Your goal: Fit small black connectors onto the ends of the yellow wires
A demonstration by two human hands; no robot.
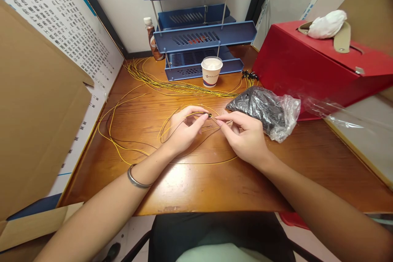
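Note:
My left hand (186, 127) pinches a small black connector (209, 115) between thumb and fingertips, at the middle of the wooden table. Just to its right, my right hand (244, 133) has thumb and forefinger closed on a thin yellow wire (214, 117) that runs to the connector. Loose yellow and black wires (114, 141) loop around and under my left hand and out to the left. Behind lies a long bundle of yellow and black wires (181, 86), with several black connectors (250, 75) at its right end.
A clear plastic bag of black parts (260, 108) lies right of my right hand. Behind stand a paper cup (211, 71), a blue tiered rack (205, 41) and a bottle (152, 41). A red box (294, 65) is at the right, cardboard (37, 110) at the left.

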